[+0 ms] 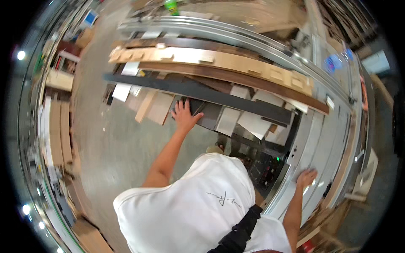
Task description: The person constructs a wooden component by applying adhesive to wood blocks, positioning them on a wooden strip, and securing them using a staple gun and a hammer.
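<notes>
My left hand [185, 116] is spread wide, its fingers on a dark flat panel [206, 114] among the boards in front of me. A long black board [202, 92] runs across just beyond those fingertips. Beside the hand lie a light wood strip [145, 105] and a pale wooden panel [159, 110]. On the right, my right hand [307, 178] rests at the grey metal machine table [310, 139]. Its fingers look curled together, and whatever may be under them is hidden.
Beyond the black board lie a brown board [236, 79] and a pale board with small blocks [228, 62]. A metal rail [253, 39] crosses behind them. A plastic bottle [333, 63] is at the far right. Cardboard-coloured panels [59, 133] stand along the left.
</notes>
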The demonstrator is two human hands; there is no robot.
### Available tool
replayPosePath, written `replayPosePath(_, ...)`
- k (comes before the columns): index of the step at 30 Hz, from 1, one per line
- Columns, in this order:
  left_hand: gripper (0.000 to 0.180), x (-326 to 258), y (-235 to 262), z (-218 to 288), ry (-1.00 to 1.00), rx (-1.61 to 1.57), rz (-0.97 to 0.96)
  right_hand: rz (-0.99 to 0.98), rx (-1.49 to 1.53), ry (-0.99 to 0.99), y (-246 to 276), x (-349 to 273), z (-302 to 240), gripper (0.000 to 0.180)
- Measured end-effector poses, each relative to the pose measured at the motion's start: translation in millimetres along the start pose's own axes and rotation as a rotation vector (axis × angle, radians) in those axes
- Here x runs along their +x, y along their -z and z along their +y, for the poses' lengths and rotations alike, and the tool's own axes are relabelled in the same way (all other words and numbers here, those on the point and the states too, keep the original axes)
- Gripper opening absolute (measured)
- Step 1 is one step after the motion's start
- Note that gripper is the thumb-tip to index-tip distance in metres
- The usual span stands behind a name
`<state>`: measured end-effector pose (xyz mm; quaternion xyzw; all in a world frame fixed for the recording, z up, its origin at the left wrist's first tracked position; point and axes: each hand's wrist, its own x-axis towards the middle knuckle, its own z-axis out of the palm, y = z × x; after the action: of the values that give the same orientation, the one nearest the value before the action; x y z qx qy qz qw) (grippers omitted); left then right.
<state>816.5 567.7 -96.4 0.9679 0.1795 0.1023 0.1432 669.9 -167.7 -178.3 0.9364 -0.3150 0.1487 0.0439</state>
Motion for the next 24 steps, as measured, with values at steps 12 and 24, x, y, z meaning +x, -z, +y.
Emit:
replayPosePath(12,0.038,49.5,25.0,70.8,-0.472,-0.348,0.15,-0.046,0.098,-0.028,30.1,-25.5,-31.3,0.059)
replayPosePath(24,0.064,143.6,3.9,165.1,-0.668,0.171,-0.163,-0.175,0.251,-0.271,80.6,-17.7,-83.2,0.067)
